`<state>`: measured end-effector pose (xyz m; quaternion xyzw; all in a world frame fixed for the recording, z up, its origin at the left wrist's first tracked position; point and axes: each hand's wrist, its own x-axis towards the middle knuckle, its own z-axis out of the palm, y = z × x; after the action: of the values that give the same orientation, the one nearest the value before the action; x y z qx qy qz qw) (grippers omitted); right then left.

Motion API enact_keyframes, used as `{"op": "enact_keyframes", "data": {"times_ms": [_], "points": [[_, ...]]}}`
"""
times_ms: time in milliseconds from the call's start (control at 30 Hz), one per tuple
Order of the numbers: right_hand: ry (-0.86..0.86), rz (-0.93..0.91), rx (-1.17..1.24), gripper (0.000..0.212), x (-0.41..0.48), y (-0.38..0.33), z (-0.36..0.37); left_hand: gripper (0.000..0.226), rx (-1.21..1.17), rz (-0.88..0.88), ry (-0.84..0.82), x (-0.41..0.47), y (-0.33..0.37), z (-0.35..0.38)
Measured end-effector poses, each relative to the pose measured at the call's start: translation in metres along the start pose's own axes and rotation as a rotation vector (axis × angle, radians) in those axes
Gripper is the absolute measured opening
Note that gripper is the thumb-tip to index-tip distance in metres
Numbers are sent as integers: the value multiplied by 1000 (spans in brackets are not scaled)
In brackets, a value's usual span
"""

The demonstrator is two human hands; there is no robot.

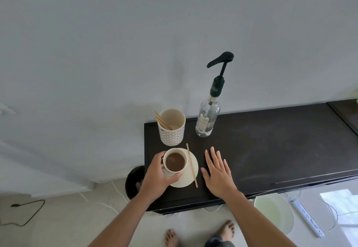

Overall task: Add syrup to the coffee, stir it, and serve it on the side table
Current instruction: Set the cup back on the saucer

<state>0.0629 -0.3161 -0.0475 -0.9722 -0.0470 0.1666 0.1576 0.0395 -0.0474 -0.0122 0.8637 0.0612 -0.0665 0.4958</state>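
dark table (pixel 271 150) against wall. saucer (pixel 188 179) at table's left end. right hand (pixel 219 173) just right of saucer, fingers spread flat, holding nothing. left hand (pixel 157 175) wrapped around coffee cup (pixel 175 161) on saucer. syrup bottle (pixel 208 119) behind saucer, upright. stir stick (pixel 191 165) across saucer's right side.

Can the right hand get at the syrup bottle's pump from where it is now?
Probably yes. The right hand lies flat and empty on the table, and nothing stands between it and the syrup bottle.
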Motion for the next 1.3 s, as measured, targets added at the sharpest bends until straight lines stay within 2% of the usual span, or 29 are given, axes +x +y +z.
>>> {"op": "enact_keyframes", "data": {"times_ms": [267, 367, 500, 633, 700, 867, 1000, 1167, 1300], "points": [[-10, 5, -6, 75, 2, 1, 0, 87, 9, 5, -21, 2, 8, 7], [-17, 6, -1, 75, 2, 0, -1, 95, 23, 18, -33, 1, 8, 6], [-39, 18, 16, 76, 1, -1, -4, 121, 91, 31, -54, -3, 0, -4], [-34, 14, 52, 76, 0, -2, -8, 161, 380, 54, -119, -16, -23, -16], [-26, 19, 87, 76, 0, -1, -8, 171, 503, 74, -139, -24, -35, -18], [42, 22, 279, 65, -3, -2, -9, 163, 705, 128, -97, -33, -45, -10], [98, 73, 478, 34, -15, -5, -8, 154, 798, 193, 22, -32, -44, 2], [24, 78, 302, 40, -30, -25, 1, 152, 825, 210, 18, -30, -46, 4], [29, 98, 316, 31, -35, -37, 7, 150, 834, 203, 30, -30, -48, 6]]}}
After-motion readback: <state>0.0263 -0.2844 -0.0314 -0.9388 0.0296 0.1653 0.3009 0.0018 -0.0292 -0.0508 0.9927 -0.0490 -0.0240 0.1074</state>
